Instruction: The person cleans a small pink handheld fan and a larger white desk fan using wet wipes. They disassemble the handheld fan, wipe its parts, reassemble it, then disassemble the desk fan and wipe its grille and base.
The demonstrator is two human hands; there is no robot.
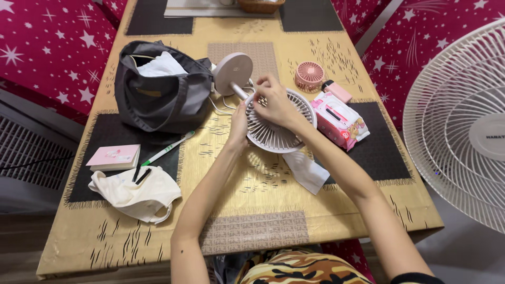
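Hands meet at the middle of the frame over a small white desk fan with a round ribbed grille (276,129), which lies tipped on the gold patterned tabletop (252,184), its round base (232,71) pointing toward the upper centre. We see the left hand (239,126) cupping the grille's left rim, fingers curled narrowly against it. The right hand (273,102) rests on top of the grille, fingertips bent and pinched close together on the ribs; we cannot tell whether they grip anything small. A white folded cloth (307,171) lies just below the fan, partly under it. To the left sits a grey fabric bag (163,92), open, with white cloth inside. At the lower left lie a cream cloth pouch (137,192), a pink and white notebook (113,156) and a green and white pen (168,148). Right of the fan rest a pink wet-wipe pack (339,121) and a small pink round fan (309,75). A large white standing fan (463,126) fills the right edge.
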